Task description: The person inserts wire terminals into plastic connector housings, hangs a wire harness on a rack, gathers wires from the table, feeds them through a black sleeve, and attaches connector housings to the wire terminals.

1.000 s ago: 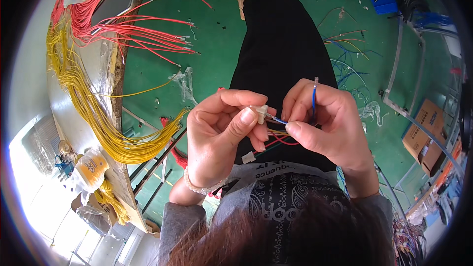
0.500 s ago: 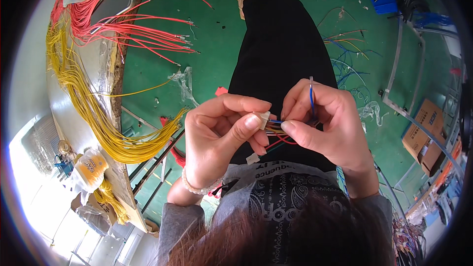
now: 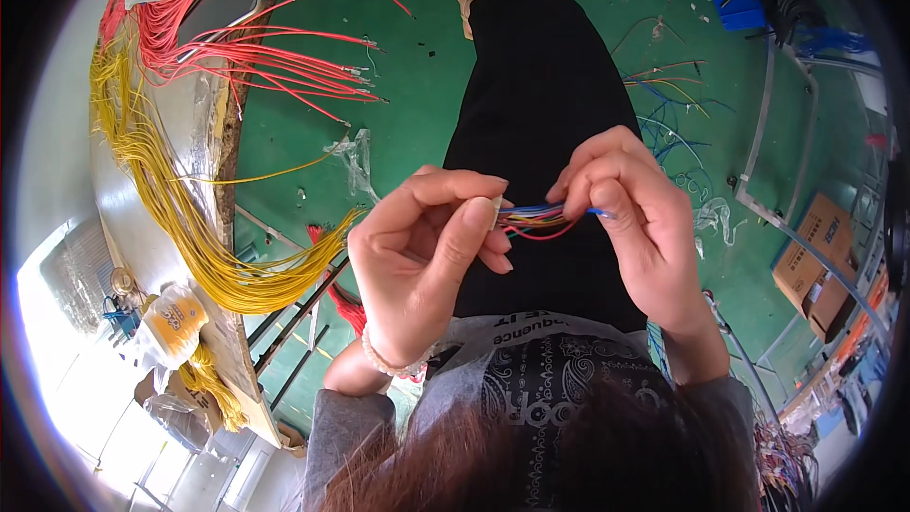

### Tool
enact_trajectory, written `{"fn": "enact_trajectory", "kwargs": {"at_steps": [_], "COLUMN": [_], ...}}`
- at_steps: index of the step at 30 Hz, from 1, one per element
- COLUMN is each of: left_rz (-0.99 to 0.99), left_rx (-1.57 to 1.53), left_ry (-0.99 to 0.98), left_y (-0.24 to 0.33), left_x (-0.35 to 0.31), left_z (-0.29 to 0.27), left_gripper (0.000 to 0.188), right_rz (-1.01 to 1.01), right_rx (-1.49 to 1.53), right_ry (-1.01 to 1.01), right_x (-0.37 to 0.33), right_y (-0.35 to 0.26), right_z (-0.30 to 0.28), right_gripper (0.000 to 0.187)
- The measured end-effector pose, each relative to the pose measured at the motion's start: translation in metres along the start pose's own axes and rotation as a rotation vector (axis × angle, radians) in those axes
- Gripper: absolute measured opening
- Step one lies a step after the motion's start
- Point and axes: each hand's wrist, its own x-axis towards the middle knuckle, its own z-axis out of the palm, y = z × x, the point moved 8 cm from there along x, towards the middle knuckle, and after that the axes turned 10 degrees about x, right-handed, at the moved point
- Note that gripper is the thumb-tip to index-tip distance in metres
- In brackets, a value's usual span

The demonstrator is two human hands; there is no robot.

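Note:
My left hand point(image 3: 412, 261) pinches a small white plastic connector point(image 3: 496, 212) between thumb and fingers, above my lap. Out of the connector's right side runs a short bundle of thin wires point(image 3: 540, 219), with blue, red, yellowish and green ones among them. At the other end of that bundle is my right hand point(image 3: 635, 232), its fingers curled and closed on the wires. A blue piece shows beside its thumb. The wires' far ends are hidden in that hand.
On the left, a worktable point(image 3: 202, 147) carries red wires point(image 3: 275, 52) and a thick bundle of yellow wires point(image 3: 218, 261), both overhanging its edge. Loose wires point(image 3: 673, 128) lie on the green floor at right. A cardboard box point(image 3: 817, 261) stands beyond metal tubing point(image 3: 758, 133).
My right hand has shifted slightly right and now grips the wire bundle rather than a single blue wire by the connector. The upright blue wire and a second white connector no longer show.

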Motion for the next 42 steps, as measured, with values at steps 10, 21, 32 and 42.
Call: {"fn": "enact_trajectory", "kwargs": {"at_steps": [10, 21, 32, 42], "left_rz": [0.035, 0.03, 0.03, -0.067], "left_rx": [-0.094, 0.005, -0.047, -0.054], "left_ry": [-0.119, -0.041, -0.081, -0.132], "left_y": [0.005, 0.005, 0.0, 0.001], "left_x": [0.0, 0.0, 0.001, -0.002], "left_z": [0.002, 0.001, 0.002, 0.0], "left_gripper": [0.015, 0.018, 0.019, 0.018], "right_rz": [-0.202, 0.014, -0.02, -0.579], "right_rx": [-0.013, -0.123, -0.157, -0.587], "right_ry": [-0.025, 0.035, 0.048, 0.076], "right_x": [-0.002, -0.002, -0.001, -0.013], "right_y": [-0.009, -0.017, -0.02, -0.047], "right_z": [0.004, 0.007, 0.006, 0.02], "right_gripper": [0.013, 0.009, 0.007, 0.025]}}
